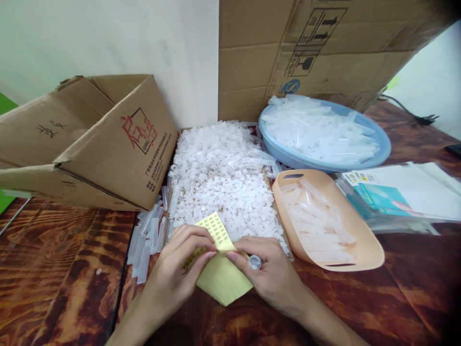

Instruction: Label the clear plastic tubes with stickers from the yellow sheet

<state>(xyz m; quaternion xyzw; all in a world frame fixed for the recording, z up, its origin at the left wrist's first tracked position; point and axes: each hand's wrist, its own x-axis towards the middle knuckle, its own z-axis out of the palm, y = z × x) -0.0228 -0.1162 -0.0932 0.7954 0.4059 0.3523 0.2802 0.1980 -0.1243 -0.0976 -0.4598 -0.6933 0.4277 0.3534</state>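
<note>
- Right now the left hand [180, 269] is curled closed, its fingertips pinching the near edge of a yellow sticker sheet [221, 269] that is folded over on itself.
- Beside it, touching at the fingertips, the right hand [268, 276] is also closed: thumb and forefinger grip the same sheet, and a small clear tube [255, 262] with a round cap end lies tucked under its fingers.
- Just beyond both hands lies a flat tray heaped with small clear plastic caps [223, 178].
- Left of the left hand, loose clear tubes [147, 235] lie scattered on the wooden table [54, 269].
- Right of the right hand, close by, sits a peach basket [363, 250] holding more tubes.
- Farther out past the basket is a blue basin [288, 156] piled with tubes, and to its right some packets in clear bags [396, 197].
- Well beyond the left hand stands a tipped cardboard box [108, 139]; a bigger carton [252, 53] leans behind the basin.
</note>
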